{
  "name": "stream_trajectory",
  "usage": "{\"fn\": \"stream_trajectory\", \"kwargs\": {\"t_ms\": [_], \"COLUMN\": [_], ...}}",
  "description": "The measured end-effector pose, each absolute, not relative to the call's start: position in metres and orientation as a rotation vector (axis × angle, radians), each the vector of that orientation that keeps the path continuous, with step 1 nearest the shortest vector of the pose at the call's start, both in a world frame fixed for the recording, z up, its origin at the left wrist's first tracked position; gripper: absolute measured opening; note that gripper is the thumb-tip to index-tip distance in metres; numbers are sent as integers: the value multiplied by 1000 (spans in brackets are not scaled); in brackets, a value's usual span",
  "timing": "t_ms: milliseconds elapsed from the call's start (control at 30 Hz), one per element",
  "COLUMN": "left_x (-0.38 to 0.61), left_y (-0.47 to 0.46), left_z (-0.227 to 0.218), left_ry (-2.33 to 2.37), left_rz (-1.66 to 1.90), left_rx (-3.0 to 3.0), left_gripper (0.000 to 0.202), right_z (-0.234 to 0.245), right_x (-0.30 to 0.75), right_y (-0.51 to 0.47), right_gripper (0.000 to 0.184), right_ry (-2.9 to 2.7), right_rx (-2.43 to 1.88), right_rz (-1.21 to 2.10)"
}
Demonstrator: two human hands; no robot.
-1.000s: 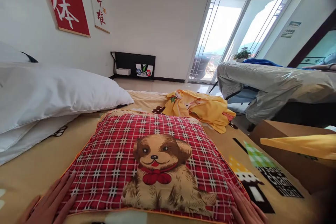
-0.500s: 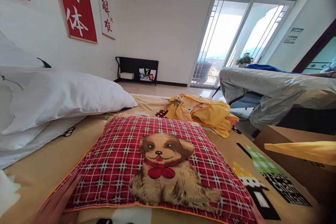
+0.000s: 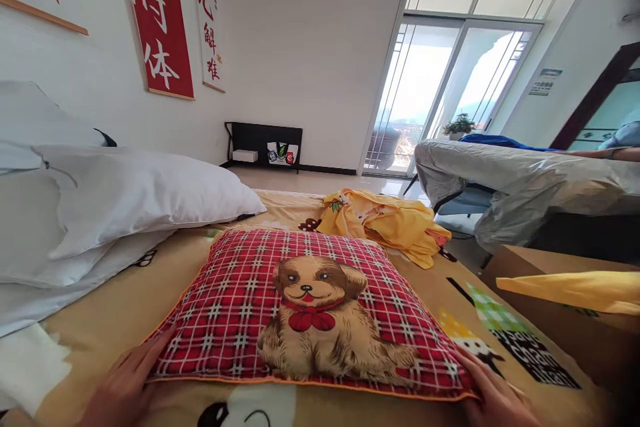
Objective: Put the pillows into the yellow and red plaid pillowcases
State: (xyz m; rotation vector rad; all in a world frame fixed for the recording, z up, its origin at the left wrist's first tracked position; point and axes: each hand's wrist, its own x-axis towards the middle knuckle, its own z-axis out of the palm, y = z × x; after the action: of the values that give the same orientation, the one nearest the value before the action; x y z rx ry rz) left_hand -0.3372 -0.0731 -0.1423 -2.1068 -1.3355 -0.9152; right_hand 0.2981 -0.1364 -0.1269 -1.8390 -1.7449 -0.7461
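A red plaid cushion [image 3: 240, 300] printed with a brown puppy lies flat on the tan cartoon bedspread [image 3: 115, 307] in front of me. My left hand [image 3: 125, 387] rests at the cushion's near left corner, fingers curled against its edge. At the near right corner, my right hand [image 3: 493, 393] presses the cushion's edge with fingers together. Both hands are partly cut off by the bottom of the picture.
Two stacked white pillows [image 3: 125, 193] lie to the left. A crumpled yellow cloth [image 3: 385, 217] sits beyond the cushion. A cardboard box [image 3: 560, 300] with yellow fabric on it stands at right. Behind it, a person in grey trousers [image 3: 520, 180]. Glass doors at the back.
Both hands drew back toward me, nearly out of sight, then came back to the cushion's near corners. The view tilted up, so the cushion sits lower and looks smaller.
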Motion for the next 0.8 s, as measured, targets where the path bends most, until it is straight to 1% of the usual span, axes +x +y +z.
{"fn": "stream_trajectory", "kwargs": {"t_ms": [100, 167, 233, 300, 333, 433, 500, 567, 667, 733, 800], "left_x": [-340, -328, -306, -280, -269, -251, -252, -260, -276, -284, -288], "left_y": [-64, -48, -20, 16, 34, 73, 78, 68, 46, 36, 30], "left_z": [-139, -114, -67, -7, 23, 102, 141, 167, 187, 192, 192], "left_ry": [-1578, -1785, -1871, -1796, -1765, -1702, -1632, -1552, -1514, -1552, -1626], "left_rz": [-1162, -1330, -1514, -1774, -1843, -1950, -1978, -2036, -2112, -2018, -1838], "left_rx": [-1978, -1790, -1665, -1558, -1521, -1470, -1428, -1395, -1456, -1560, -1650], "left_gripper": [43, 34, 32, 31, 28, 29, 32, 36, 46, 55, 63], "right_z": [-92, -52, 0, 58, 87, 159, 193, 213, 224, 222, 216], "right_x": [296, 289, 280, 272, 269, 264, 264, 266, 274, 278, 279], "right_y": [-120, -105, -85, -65, -57, -49, -57, -69, -81, -83, -80], "right_gripper": [38, 39, 39, 48, 50, 43, 39, 43, 53, 55, 54], "right_ry": [-1662, -1655, -1640, -1588, -1547, -1593, -1521, -1351, -1173, -1157, -1206], "right_rx": [-1924, -2017, -2163, -2288, -2311, -2326, -2286, -2184, -2015, -1983, -2034], "right_rz": [-717, -677, -644, -690, -768, -944, -1054, -1149, -1207, -1209, -1205]}}
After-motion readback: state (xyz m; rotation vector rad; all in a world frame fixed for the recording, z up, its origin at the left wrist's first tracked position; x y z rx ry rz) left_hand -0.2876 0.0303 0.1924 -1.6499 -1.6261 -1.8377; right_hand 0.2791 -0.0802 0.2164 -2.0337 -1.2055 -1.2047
